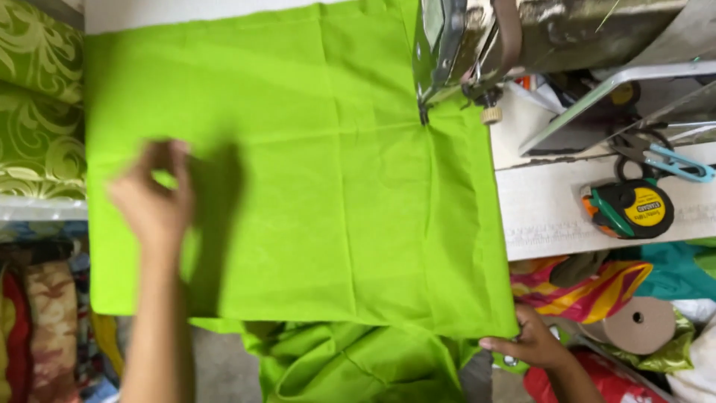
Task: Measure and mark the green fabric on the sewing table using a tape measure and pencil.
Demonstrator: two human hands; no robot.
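The left hand (153, 198) is blurred, so its grip is hard to read: the fingers look loosely curled, thumb and forefinger close together near the left edge of the lime-green cloth (298, 172), and I cannot tell whether they pinch the fabric or only rest on it. The right hand (531, 339) is clearer; its fingers are closed on the near right corner of the cloth, holding that corner at the near edge of the bench. Between the two hands the cloth lies spread flat over the work surface, with faint fold creases running across it and more of the same green fabric hanging in loose folds below the near edge. At the far edge, the presser foot and needle (424, 112) of the sewing machine (477, 45) sit down on the cloth, just right of its middle, and small puckers gather there. By my reading, the fabric is laid out and set under the foot, but no line of stitching shows, so the sewing looks barely begun or not begun. To the right, on the white bench top (544, 209), lie a tape measure (630, 210) and scissors (656, 157), well apart from the cloth.
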